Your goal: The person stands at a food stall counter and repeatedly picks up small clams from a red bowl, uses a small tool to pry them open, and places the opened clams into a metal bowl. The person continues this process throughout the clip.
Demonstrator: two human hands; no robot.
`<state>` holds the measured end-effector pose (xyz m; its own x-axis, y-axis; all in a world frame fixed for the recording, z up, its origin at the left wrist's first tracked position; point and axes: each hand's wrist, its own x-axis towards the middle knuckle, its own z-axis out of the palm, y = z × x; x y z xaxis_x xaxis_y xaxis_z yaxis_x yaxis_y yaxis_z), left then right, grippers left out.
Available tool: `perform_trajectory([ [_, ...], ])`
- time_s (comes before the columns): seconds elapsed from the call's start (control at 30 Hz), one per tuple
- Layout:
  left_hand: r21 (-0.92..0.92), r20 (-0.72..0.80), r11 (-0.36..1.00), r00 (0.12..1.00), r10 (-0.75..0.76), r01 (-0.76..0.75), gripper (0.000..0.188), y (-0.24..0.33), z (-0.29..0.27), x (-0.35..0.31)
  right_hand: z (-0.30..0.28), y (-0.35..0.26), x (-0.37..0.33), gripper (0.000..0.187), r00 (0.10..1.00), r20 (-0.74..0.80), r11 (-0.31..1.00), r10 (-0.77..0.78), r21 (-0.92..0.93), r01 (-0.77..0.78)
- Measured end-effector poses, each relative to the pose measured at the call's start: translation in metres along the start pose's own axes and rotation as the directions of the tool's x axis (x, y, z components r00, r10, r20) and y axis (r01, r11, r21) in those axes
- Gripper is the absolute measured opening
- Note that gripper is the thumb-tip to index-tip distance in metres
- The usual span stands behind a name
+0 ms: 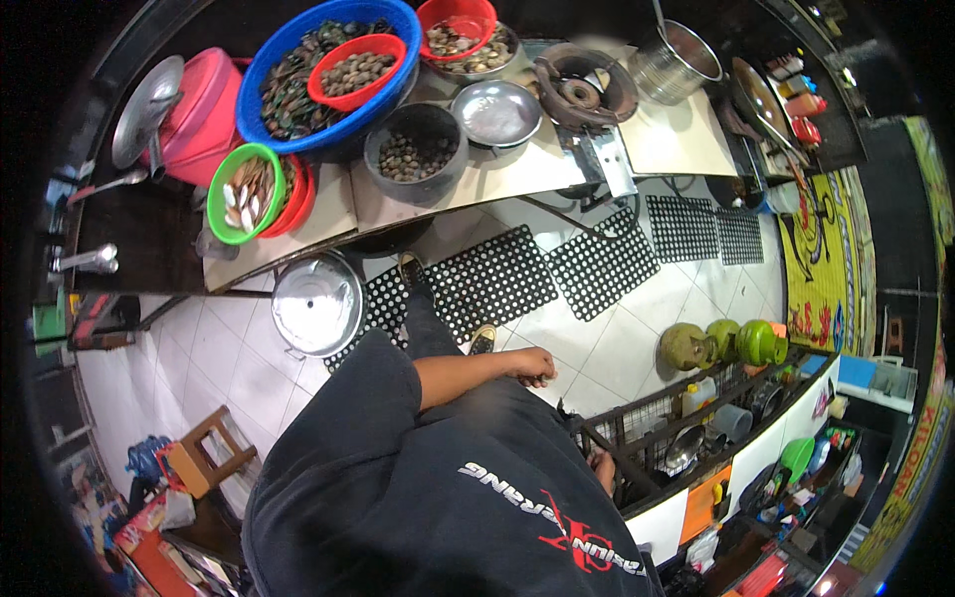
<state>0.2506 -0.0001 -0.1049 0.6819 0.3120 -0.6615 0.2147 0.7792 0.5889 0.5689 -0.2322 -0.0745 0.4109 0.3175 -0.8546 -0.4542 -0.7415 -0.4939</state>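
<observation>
Floor (597,343) leaves passage between counter (662,149) and rack (642,486), 3 green cylinders (723,340) obstructing the right.

On the counter (477,186), the basin (328,14) of mussels (284,114) stands left of the pot (418,189) and the pan (497,114); a bowl (348,46) of shellfish (358,74) sits inside the basin. Mats (602,267) lie on the floor (597,348) along the counter (the lidded pot (316,303) stands at their left end). Gas cylinders (686,346) stand right, near the rack's (637,495) far end.

The head-mounted fisheye camera faces downward, close above the dark shirt (398,488) at lower centre, farther from the counter (681,144) at top. Left-rim detail appears indistinct.
</observation>
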Motion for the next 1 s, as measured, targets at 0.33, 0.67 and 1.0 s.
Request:
perform_trajectory([
  [0.33,-0.116,-0.950,0.893,-0.214,-0.227,-0.435,0.050,-0.164,-0.238,-0.129,0.061,-0.059,-0.017,0.025,0.927,0.302,0.865,-0.224,-0.377,0.332],
  [0.67,-0.167,-0.979,0.668,0.204,-0.024,-0.725,0.014,-0.079,-0.227,-0.201,0.395,-0.202,-0.109,0.019,0.628,0.759,0.856,-0.172,-0.200,0.476],
  [1.0,0.438,-0.636,0.392,0.030,0.771,-0.809,0.021,0.189,-0.209,-0.362,0.635,-0.228,-0.283,0.019,0.105,0.989,0.909,-0.108,0.056,0.413],
])
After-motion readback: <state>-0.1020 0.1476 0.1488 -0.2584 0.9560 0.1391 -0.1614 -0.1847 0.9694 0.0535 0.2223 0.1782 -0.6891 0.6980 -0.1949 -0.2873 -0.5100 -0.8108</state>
